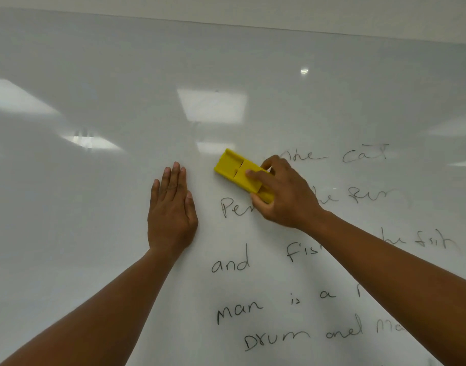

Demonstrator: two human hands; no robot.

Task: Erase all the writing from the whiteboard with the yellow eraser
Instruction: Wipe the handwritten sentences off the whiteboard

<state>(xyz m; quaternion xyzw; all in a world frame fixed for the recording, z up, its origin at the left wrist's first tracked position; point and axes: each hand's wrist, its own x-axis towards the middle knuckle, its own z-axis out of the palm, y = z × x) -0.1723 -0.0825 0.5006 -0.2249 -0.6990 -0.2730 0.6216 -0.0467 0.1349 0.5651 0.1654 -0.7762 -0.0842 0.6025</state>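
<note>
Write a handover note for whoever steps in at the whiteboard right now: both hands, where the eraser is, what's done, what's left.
Left hand: flat, fingers straight, pressed against the whiteboard left of the writing.
Right hand: grip closed round the lower right end of the yellow eraser, which lies tilted on the board at the start of the top line.
Done: the start of the top line looks wiped; only "the cat" remains there.
Left: nearly everything. The lines starting "Pen", "and", "man" and "Drum" stand untouched, with fainter words to their right.
</note>
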